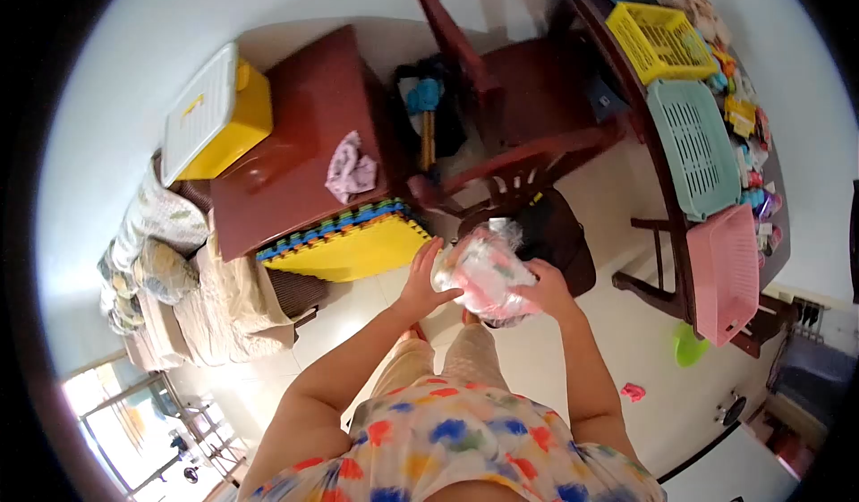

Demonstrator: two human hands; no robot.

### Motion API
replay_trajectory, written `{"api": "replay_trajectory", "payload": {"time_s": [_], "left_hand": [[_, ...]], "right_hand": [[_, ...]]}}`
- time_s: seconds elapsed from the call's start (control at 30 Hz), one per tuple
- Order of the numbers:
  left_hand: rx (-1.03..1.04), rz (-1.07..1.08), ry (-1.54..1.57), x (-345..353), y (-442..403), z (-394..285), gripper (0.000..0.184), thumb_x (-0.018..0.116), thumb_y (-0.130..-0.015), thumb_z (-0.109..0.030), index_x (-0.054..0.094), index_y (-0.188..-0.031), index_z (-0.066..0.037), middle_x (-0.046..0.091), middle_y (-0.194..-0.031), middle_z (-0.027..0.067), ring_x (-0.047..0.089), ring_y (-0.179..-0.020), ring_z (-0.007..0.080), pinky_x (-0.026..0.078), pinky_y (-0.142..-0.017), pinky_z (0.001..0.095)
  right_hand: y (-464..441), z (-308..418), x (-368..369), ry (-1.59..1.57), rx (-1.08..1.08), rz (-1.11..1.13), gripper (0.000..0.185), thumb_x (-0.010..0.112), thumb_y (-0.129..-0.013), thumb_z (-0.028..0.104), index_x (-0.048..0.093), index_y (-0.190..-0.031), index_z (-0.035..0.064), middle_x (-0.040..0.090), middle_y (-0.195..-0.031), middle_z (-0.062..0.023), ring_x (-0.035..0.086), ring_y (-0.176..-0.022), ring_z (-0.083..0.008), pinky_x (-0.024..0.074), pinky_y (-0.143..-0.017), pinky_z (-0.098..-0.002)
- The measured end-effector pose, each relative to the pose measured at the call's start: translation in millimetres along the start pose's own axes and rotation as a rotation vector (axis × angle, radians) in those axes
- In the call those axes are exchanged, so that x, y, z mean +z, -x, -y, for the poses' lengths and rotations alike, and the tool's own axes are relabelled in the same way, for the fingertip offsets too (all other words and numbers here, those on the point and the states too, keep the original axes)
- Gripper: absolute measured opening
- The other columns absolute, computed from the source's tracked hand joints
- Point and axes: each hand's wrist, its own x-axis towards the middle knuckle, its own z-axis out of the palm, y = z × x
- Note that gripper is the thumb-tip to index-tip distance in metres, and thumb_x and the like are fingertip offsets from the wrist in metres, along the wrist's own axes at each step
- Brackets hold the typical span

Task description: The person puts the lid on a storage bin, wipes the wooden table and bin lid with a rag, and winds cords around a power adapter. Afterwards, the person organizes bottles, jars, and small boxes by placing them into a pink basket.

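Observation:
A clear plastic bag with pink and white contents is in front of my body, between my two hands. My left hand is at the bag's left side, fingers stretched up and thumb apart, the thumb tip close to the plastic. My right hand grips the bag's right side, with its fingertips bent over the plastic. What is inside the bag is too blurred to name. Just beyond it lies a black bag by the wooden chair.
Yellow foam mats lean against a red-brown table bearing a crumpled cloth and a lidded yellow box. A wooden chair stands ahead. Yellow, green and pink baskets line the right table. A pink scrap lies on the floor.

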Motion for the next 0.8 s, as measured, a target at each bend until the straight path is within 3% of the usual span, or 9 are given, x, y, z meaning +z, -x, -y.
{"api": "replay_trajectory", "payload": {"time_s": [0.07,0.23,0.33,0.47,0.57,0.6,0.7,0.73,0.8], "left_hand": [[0.077,0.054,-0.009,-37.4,15.4,4.1,0.101,0.084,-0.064,-0.027,0.027,-0.143,-0.003,0.036,-0.142,0.0188,0.035,-0.131,0.0343,0.029,-0.109,0.0411],[-0.079,0.143,0.404,-140.6,61.4,22.5,0.108,0.086,-0.061,-0.024,0.022,-0.146,-0.003,0.039,-0.141,0.0148,0.039,-0.129,0.0249,0.030,-0.108,0.0345],[-0.012,0.155,0.638,-195.0,87.9,60.4,0.109,0.086,-0.064,-0.021,0.018,-0.148,-0.004,0.036,-0.143,0.0121,0.036,-0.130,0.0210,0.029,-0.108,0.0339],[-0.030,0.121,0.688,-281.1,127.8,58.6,0.101,0.081,-0.070,-0.015,0.017,-0.147,-0.005,0.043,-0.137,0.0100,0.040,-0.127,0.0199,0.033,-0.106,0.0350],[-0.057,0.025,0.884,-319.8,139.8,85.8,0.089,0.076,-0.074,-0.013,0.023,-0.145,-0.005,0.046,-0.133,0.0087,0.044,-0.122,0.0184,0.036,-0.103,0.0350],[-0.034,-0.024,0.979,-335.2,144.8,80.0,0.076,0.071,-0.079,-0.014,0.029,-0.141,-0.004,0.049,-0.129,0.0077,0.047,-0.118,0.0179,0.038,-0.102,0.0352],[-0.096,-0.150,1.169,-359.8,143.7,112.3,0.070,0.066,-0.081,-0.016,0.031,-0.140,-0.006,0.051,-0.129,0.0098,0.049,-0.118,0.0225,0.040,-0.101,0.0384],[-0.135,-0.232,1.222,-369.0,145.9,114.6,0.062,0.064,-0.085,-0.016,0.034,-0.138,-0.005,0.053,-0.126,0.0104,0.053,-0.115,0.0231,0.044,-0.098,0.0399],[-0.159,-0.330,1.301,-385.5,141.1,129.8,0.059,0.064,-0.087,-0.019,0.034,-0.136,-0.004,0.053,-0.124,0.0102,0.053,-0.114,0.0231,0.046,-0.096,0.0403]], "right_hand": [[0.0,56.8,5.2,-0.015,-0.056,0.072,0.054,0.080,-0.067,0.031,0.064,-0.109,0.0007,0.062,-0.112,-0.0172,0.057,-0.107,-0.0317,0.0445,-0.093,-0.0392],[-23.3,187.4,32.0,0.017,-0.239,0.207,0.052,0.082,-0.064,0.030,0.065,-0.104,0.0002,0.061,-0.109,-0.0191,0.055,-0.107,-0.0364,0.0436,-0.094,-0.0405],[-50.1,238.5,65.1,0.001,-0.636,0.080,0.045,0.082,-0.062,0.020,0.065,-0.097,-0.0012,0.055,-0.083,-0.0123,0.056,-0.076,-0.0283,0.0457,-0.069,-0.0349],[-81.2,331.7,97.6,0.039,-0.761,0.128,0.045,0.083,-0.062,0.021,0.065,-0.097,-0.0014,0.057,-0.085,-0.0134,0.057,-0.075,-0.0301,0.0451,-0.068,-0.0369],[-95.1,404.1,123.8,0.103,-0.707,0.032,0.042,0.083,-0.064,0.024,0.067,-0.096,0.0018,0.060,-0.093,-0.0151,0.058,-0.088,-0.0326,0.0454,-0.077,-0.0392],[-105.5,416.6,135.4,0.207,-0.779,-0.098,0.052,0.081,-0.067,0.024,0.062,-0.111,0.0056,0.058,-0.105,-0.0133,0.054,-0.100,-0.0317,0.0412,-0.090,-0.0410],[-121.3,447.1,161.4,0.126,-0.829,-0.498,0.068,0.081,-0.065,0.020,0.053,-0.125,0.0067,0.053,-0.115,-0.0148,0.050,-0.108,-0.0328,0.0400,-0.093,-0.0398],[-129.3,442.3,168.7,0.033,-0.735,-0.436,0.081,0.080,-0.070,0.019,0.039,-0.138,0.0089,0.043,-0.130,-0.0143,0.042,-0.121,-0.0301,0.0357,-0.101,-0.0394],[-139.5,433.7,190.0,-0.435,-0.465,-0.247,0.082,0.077,-0.077,0.025,0.030,-0.142,0.0065,0.039,-0.136,-0.0126,0.037,-0.127,-0.0261,0.0328,-0.105,-0.0387]]}}
